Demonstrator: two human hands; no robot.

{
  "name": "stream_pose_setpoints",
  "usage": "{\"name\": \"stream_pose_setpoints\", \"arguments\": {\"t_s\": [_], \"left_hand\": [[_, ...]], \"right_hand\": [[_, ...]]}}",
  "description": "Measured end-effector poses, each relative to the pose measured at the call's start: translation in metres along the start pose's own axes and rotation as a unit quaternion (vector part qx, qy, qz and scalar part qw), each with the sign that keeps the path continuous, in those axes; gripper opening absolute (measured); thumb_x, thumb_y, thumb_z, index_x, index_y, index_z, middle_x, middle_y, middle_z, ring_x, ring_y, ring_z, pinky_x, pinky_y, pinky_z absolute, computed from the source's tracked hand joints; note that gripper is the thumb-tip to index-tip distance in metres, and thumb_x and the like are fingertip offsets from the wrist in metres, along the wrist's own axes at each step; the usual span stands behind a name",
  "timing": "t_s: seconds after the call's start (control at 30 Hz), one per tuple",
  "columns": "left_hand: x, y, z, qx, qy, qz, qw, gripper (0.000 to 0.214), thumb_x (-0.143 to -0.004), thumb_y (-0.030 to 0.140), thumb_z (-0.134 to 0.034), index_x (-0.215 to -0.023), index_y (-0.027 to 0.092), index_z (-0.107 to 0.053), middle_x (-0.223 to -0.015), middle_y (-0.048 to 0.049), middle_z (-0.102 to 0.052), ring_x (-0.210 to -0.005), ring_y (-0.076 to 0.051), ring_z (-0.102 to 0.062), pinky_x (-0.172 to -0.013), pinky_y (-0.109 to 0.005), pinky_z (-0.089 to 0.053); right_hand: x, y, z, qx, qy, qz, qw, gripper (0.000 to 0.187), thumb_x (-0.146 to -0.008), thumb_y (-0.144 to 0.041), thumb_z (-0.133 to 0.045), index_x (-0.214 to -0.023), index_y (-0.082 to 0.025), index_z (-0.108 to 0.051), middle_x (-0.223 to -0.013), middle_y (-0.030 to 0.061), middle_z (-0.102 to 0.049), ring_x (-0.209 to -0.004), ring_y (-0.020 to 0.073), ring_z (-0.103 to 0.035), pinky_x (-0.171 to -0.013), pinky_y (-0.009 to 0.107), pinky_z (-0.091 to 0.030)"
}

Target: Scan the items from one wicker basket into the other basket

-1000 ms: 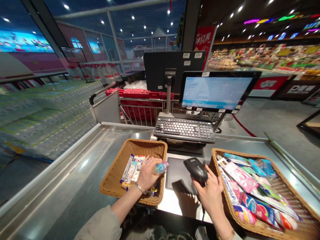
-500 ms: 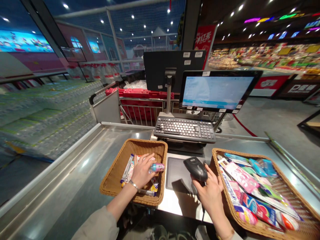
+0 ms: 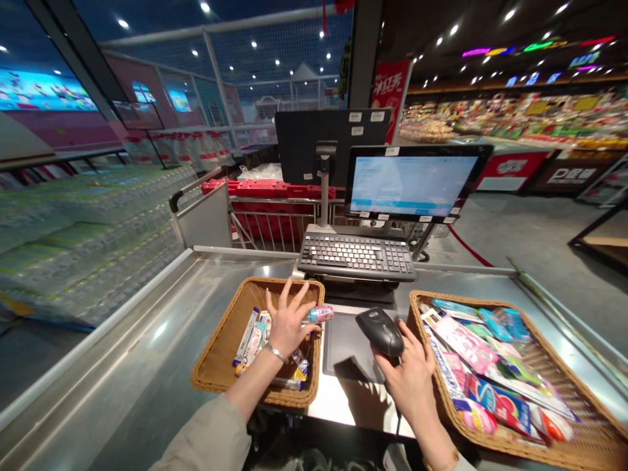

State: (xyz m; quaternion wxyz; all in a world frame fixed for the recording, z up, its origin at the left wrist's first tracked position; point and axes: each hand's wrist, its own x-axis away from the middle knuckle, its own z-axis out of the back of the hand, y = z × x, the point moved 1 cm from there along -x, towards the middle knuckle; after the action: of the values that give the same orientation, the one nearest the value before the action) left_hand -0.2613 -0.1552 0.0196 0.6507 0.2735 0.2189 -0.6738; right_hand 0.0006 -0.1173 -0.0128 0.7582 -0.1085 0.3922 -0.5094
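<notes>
My left hand (image 3: 287,324) hovers over the left wicker basket (image 3: 216,366) with its fingers spread wide. A small pink and blue tube (image 3: 318,314) sits just off its thumb, at the basket's right rim; I cannot see a firm grip on it. Several packaged toothbrushes and tubes (image 3: 252,340) lie in that basket under the hand. My right hand (image 3: 409,379) is wrapped round a black barcode scanner (image 3: 380,330), held above the dark scanner pad (image 3: 346,340) between the two baskets.
A right wicker basket (image 3: 583,445) holds several toothpaste and toothbrush packs (image 3: 485,373). Behind the pad stand a keyboard (image 3: 357,255), a lit screen (image 3: 412,183) and a second monitor's back (image 3: 328,140). The steel counter (image 3: 122,386) runs left; red carts (image 3: 275,209) stand behind.
My left hand moved the small tube over the left basket, then spread its fingers from a closed grip. The right hand and scanner shifted slightly left. The view tilted a little.
</notes>
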Motion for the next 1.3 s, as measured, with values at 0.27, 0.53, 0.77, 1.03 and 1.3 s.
{"name": "stream_pose_setpoints", "arguments": {"t_s": [0.27, 0.53, 0.77, 1.03, 1.3], "left_hand": [[-0.020, 0.018, -0.012, 0.029, 0.014, -0.025, 0.999, 0.040, -0.069, 0.046, -0.076, -0.105, 0.031, -0.068, -0.139, -0.0059, -0.053, -0.137, -0.043, -0.030, -0.103, -0.079, -0.005], [-0.031, 0.030, -0.024, 0.018, -0.010, 0.001, 1.000, 0.040, -0.070, 0.044, -0.076, -0.108, 0.038, -0.066, -0.142, 0.0014, -0.050, -0.141, -0.039, -0.025, -0.106, -0.075, -0.002], [-0.036, 0.036, -0.031, 0.013, -0.016, 0.000, 1.000, 0.034, -0.076, 0.048, -0.069, -0.109, 0.041, -0.066, -0.142, 0.0036, -0.048, -0.142, -0.037, -0.023, -0.108, -0.072, -0.001], [-0.041, 0.040, -0.036, 0.026, -0.002, -0.014, 1.000, 0.037, -0.074, 0.045, -0.072, -0.110, 0.040, -0.067, -0.141, 0.0024, -0.051, -0.140, -0.037, -0.026, -0.109, -0.070, 0.004], [-0.046, 0.048, -0.039, 0.039, 0.021, -0.026, 0.999, 0.035, -0.072, 0.044, -0.074, -0.107, 0.039, -0.068, -0.139, 0.0031, -0.053, -0.140, -0.036, -0.028, -0.110, -0.068, 0.006]], "right_hand": [[0.000, -0.002, 0.014, 0.019, 0.001, 0.007, 1.000, 0.023, -0.079, -0.042, -0.056, -0.087, -0.023, -0.068, -0.111, 0.0063, -0.069, -0.128, 0.0292, -0.046, -0.110, 0.056, -0.012], [0.000, -0.009, 0.027, 0.038, -0.015, 0.034, 0.999, 0.013, -0.078, -0.034, -0.059, -0.084, -0.024, -0.066, -0.111, 0.0049, -0.067, -0.130, 0.0294, -0.042, -0.110, 0.057, -0.012], [0.001, -0.007, 0.031, 0.036, -0.025, 0.031, 0.999, 0.014, -0.078, -0.033, -0.060, -0.087, -0.026, -0.067, -0.112, 0.0050, -0.067, -0.130, 0.0310, -0.042, -0.108, 0.060, -0.014], [0.002, -0.005, 0.033, 0.040, -0.034, 0.031, 0.998, 0.013, -0.077, -0.032, -0.060, -0.085, -0.024, -0.067, -0.114, 0.0054, -0.066, -0.132, 0.0309, -0.041, -0.109, 0.060, -0.011], [0.004, 0.001, 0.035, 0.044, -0.026, 0.016, 0.999, 0.013, -0.077, -0.030, -0.059, -0.086, -0.024, -0.066, -0.114, 0.0061, -0.066, -0.132, 0.0302, -0.040, -0.110, 0.060, -0.009]]}}
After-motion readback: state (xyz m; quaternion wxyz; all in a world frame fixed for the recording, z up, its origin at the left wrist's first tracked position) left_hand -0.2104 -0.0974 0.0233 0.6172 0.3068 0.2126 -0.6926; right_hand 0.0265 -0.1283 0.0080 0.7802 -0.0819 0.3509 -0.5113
